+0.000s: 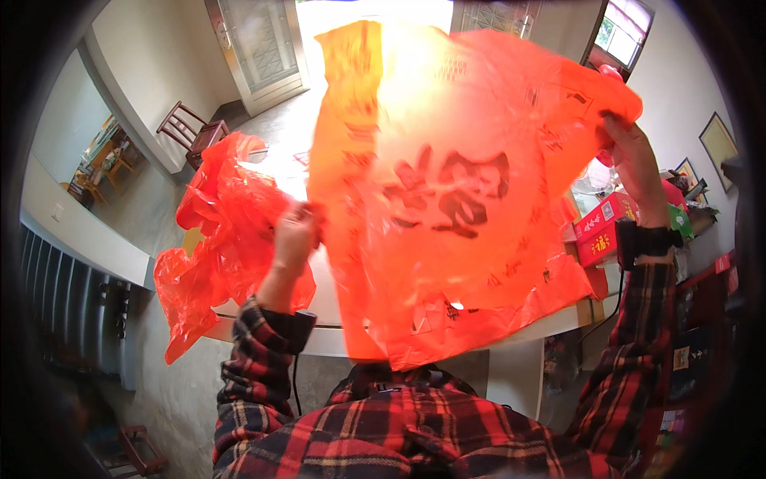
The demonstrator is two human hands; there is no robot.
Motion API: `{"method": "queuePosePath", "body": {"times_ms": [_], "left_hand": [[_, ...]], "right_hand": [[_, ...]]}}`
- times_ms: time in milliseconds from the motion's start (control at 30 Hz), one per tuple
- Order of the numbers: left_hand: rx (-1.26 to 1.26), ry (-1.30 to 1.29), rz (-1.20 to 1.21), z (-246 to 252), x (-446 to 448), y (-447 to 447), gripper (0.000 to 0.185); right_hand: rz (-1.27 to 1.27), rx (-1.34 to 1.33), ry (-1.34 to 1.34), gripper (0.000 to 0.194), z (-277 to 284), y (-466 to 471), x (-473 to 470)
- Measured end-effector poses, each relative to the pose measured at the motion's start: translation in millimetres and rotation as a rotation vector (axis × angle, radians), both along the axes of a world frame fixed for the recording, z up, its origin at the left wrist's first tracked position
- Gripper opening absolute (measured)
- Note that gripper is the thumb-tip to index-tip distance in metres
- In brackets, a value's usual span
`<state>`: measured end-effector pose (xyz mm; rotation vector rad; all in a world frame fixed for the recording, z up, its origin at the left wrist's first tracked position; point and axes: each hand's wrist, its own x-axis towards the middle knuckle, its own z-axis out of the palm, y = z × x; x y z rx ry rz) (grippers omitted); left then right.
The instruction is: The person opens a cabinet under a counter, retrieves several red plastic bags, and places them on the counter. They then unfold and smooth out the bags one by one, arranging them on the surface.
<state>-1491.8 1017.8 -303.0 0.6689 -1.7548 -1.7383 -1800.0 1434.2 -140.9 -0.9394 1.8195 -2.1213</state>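
Observation:
A large red plastic bag (443,179), thin enough for light to pass through, is spread out in front of me. Dark printed characters show on it. My right hand (625,146) grips its upper right corner, raised high. At its left edge, my left hand (297,230) is closed on the plastic. Crumpled red plastic bags (239,203) lie on the table left of that hand. Below the raised bag, more red plastic (556,281) rests along the table's front edge; where one sheet stops and another starts is hard to tell.
The pale table (326,344) stands before me. Red printed boxes (604,230) sit at its right side, with a green packet (680,220) beyond them. Further off are a wooden chair (203,135) and an open metal-framed door (263,54). A small wooden stool (142,449) is at lower left.

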Motion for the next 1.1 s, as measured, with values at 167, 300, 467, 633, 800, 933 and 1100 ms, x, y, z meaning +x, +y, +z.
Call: {"method": "queuePosePath", "body": {"times_ms": [167,300,467,633,800,933,1100], "left_hand": [[-0.335,0.467,0.212,104.9,24.0,-0.8,0.014],[-0.561,0.698,0.281,140.8,21.6,22.1,0.019],[-0.461,0.595,0.145,133.5,-4.8,19.7,0.027],[-0.074,0.462,-0.085,75.8,-67.0,6.4,0.042],[0.258,-0.008,-0.577,17.7,-100.7,47.4,0.035],[0.162,-0.286,-0.813,2.2,-107.2,77.9,0.037],[0.6,-0.387,-1.236,-54.5,-98.7,116.3,0.044]], "right_hand": [[-0.25,0.229,0.067,0.016,-25.3,13.1,-37.9],[-0.304,0.033,-0.047,0.018,-19.5,10.8,-55.3],[-0.649,-0.396,0.415,0.021,33.5,46.7,-35.7],[-1.567,0.294,0.978,0.033,46.9,103.3,32.0],[-1.329,0.389,1.165,0.027,22.3,112.6,83.0],[-0.832,0.412,1.22,0.024,8.4,108.9,130.4],[0.018,0.71,0.988,0.034,-38.5,82.2,191.6]]}}
